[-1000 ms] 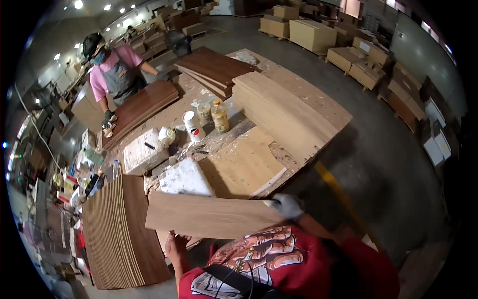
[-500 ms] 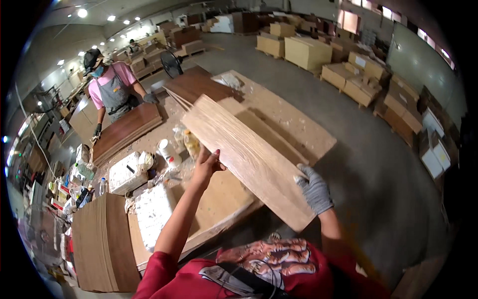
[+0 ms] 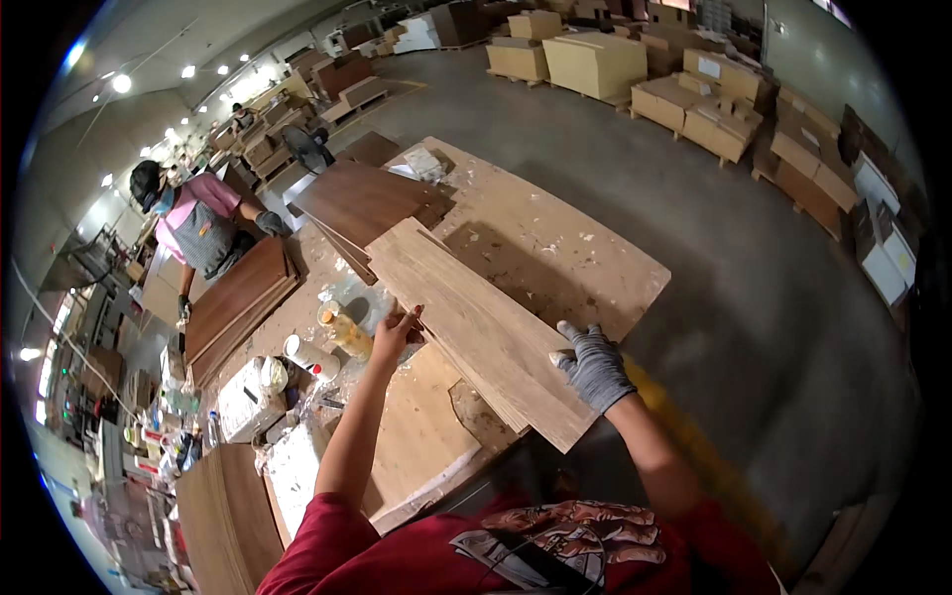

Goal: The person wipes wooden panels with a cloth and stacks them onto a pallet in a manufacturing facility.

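Observation:
A long light-brown wooden board (image 3: 486,319) lies slantwise in front of me, with more board edges showing beneath it. My bare left hand (image 3: 395,335) grips its left long edge, fingers closed. At the near right end, my right hand (image 3: 595,372) in a grey glove clasps the opposite edge, its thumb on top. The board's near corner sticks out past the worktable (image 3: 620,268). Left of my left hand stand a bottle with yellowish contents (image 3: 344,332) and a white bottle (image 3: 309,357).
Dark brown panels (image 3: 367,203) are stacked beyond the board. A co-worker (image 3: 206,228) in grey gloves stands at another panel stack (image 3: 238,305). More brown boards (image 3: 230,516) stand at lower left. Cartons on pallets (image 3: 694,114) line the floor at far right.
The board has come down onto the boards on the table, still between both hands. My view has shifted, and the co-worker appears farther left.

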`<state>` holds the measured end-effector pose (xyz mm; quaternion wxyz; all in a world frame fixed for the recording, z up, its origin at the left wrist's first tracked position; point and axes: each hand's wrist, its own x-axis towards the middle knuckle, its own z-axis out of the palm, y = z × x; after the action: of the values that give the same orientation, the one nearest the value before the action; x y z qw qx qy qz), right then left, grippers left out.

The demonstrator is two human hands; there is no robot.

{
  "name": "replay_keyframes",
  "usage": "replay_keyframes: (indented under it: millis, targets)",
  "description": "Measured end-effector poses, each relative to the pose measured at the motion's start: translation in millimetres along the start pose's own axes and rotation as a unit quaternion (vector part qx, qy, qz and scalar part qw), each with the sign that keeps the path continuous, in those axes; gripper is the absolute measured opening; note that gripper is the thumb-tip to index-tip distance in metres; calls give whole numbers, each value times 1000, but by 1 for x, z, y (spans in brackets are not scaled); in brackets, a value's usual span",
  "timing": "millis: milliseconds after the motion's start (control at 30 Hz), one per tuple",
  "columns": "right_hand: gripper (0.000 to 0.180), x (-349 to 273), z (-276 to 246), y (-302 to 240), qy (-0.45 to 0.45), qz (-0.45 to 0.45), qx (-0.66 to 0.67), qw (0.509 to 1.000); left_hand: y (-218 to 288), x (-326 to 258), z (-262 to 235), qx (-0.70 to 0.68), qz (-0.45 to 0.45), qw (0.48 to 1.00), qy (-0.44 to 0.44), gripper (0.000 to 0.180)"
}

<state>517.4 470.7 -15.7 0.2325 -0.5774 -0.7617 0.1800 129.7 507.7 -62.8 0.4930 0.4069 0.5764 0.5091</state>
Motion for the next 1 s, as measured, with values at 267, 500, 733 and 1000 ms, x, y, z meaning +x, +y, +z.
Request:
replay_keyframes:
  millis: [267, 500, 733, 1000]
  targets:
    - [65, -57, 5, 22, 222, 52, 354, 907, 0, 79, -32, 206, 260, 942, 53, 76]
    - [99, -61, 47, -28, 33, 228, 565, 792, 50, 243, -140, 549, 155, 792, 216, 79]
    - [112, -71, 55, -37, 129, 270, 221, 928, 30, 307, -63, 592, 16, 805, 32, 84]
    - [50, -108, 121, -29, -11, 22, 206, 978, -8, 378, -120, 144, -19, 932, -332, 64]
